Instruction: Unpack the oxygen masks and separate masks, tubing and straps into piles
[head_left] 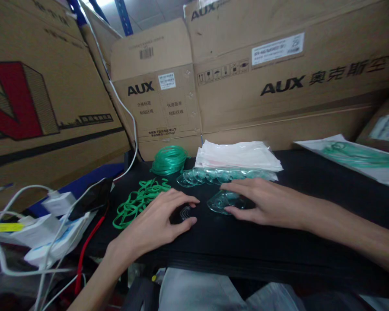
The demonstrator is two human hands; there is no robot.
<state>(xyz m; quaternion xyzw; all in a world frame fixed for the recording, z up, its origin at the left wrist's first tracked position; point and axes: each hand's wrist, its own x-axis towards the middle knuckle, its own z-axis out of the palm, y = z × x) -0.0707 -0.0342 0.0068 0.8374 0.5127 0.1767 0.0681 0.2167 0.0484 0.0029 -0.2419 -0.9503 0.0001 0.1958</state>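
My right hand (262, 201) grips a clear green-tinted face mask (225, 202) between thumb and fingers, low over the black tabletop (207, 235). To its left, my left hand (168, 211) hovers with thumb and fingers apart and nothing between them. Some small thin pale strips (185, 212) lie on the table by that hand, partly hidden by it. Behind both hands runs a nested row of similar clear masks (214, 176). A tangle of green elastic straps (139, 201) lies left of my left hand, partly covered by it.
Coiled green tubing (170, 160) and a stack of white packets (236, 154) stand at the back. More green tubing (356, 154) rests on a white sheet at right. Chargers and a power strip (55, 239) with white cables crowd the left edge. Cardboard boxes (227, 103) wall the back.
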